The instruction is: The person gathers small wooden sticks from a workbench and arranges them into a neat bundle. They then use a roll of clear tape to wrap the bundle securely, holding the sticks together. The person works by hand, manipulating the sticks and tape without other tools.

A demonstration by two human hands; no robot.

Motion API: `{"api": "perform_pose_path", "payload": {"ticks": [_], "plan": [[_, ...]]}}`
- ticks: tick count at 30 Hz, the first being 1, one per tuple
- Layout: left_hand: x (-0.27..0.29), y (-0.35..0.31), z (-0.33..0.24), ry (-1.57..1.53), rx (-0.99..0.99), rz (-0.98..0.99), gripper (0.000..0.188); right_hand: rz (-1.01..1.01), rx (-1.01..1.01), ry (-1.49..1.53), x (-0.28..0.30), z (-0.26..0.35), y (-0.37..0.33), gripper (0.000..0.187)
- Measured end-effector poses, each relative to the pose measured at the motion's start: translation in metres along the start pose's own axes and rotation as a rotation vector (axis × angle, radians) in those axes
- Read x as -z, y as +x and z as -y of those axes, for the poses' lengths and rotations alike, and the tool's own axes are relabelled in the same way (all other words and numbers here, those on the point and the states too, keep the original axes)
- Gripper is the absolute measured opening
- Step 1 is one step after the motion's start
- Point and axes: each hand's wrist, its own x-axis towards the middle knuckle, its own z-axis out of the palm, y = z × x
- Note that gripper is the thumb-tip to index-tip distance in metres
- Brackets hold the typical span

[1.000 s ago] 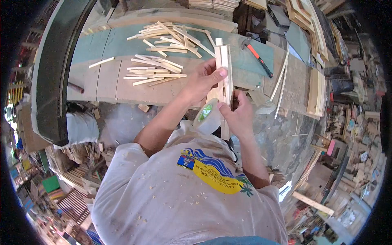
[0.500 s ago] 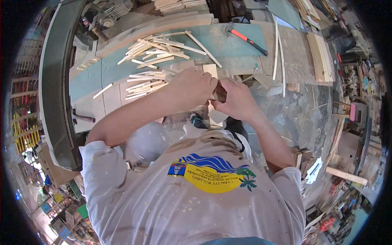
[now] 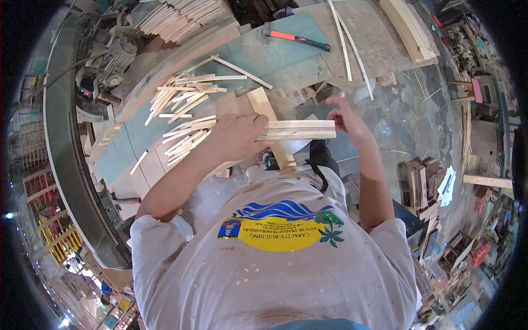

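Note:
My left hand is closed around one end of a flat bundle of pale wooden strips, which lies crosswise in front of me. Just beyond the bundle's other end is my right hand, its fingers apart and holding nothing; the fingertips are somewhat blurred. Under the bundle runs a pale wooden board, pointing away from me. Beside my left hand, loose short strips lie partly hidden by the wrist, and a larger heap of strips is spread farther off.
A hammer with an orange and black handle lies on the green panel at the far side. Long thin strips and thick planks are at the far right. A long machine bed stands on the left.
My right hand has come off the wood and moved right, with fingers spread. The bundle, earlier mostly hidden between both hands, now shows lengthwise from my left hand. The view has shifted.

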Motion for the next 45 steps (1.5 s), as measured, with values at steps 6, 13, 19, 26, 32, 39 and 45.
{"api": "perform_pose_path", "payload": {"ticks": [6, 13, 19, 26, 32, 39, 45], "plan": [[0.000, 0.012, -0.009, -0.006, -0.002, -0.079, 0.049, 0.120, -0.107, 0.238, -0.045, -0.034, -0.018, 0.088], [0.002, 0.016, -0.020, 0.034, -0.060, -0.030, 0.050, 0.320, 0.100, 0.496, -0.035, -0.029, 0.019, 0.049], [-0.007, 0.014, -0.017, 0.120, -0.093, -0.125, 0.044, 0.325, -0.018, 0.361, -0.032, 0.038, 0.030, 0.037], [-0.008, 0.016, -0.006, 0.054, -0.031, -0.196, 0.047, 0.447, 0.152, 0.099, -0.038, 0.097, 0.039, 0.048], [-0.019, 0.025, 0.009, 0.120, -0.002, -0.258, 0.046, 0.297, 0.231, 0.170, -0.067, 0.136, 0.020, 0.051], [-0.041, 0.039, 0.001, 0.232, 0.004, -0.218, 0.047, 0.258, -0.027, 0.311, -0.080, 0.146, 0.006, 0.026], [-0.045, 0.053, 0.026, 0.054, 0.281, -0.206, 0.049, 0.194, 0.056, 0.197, -0.111, 0.108, -0.022, 0.017]]}}
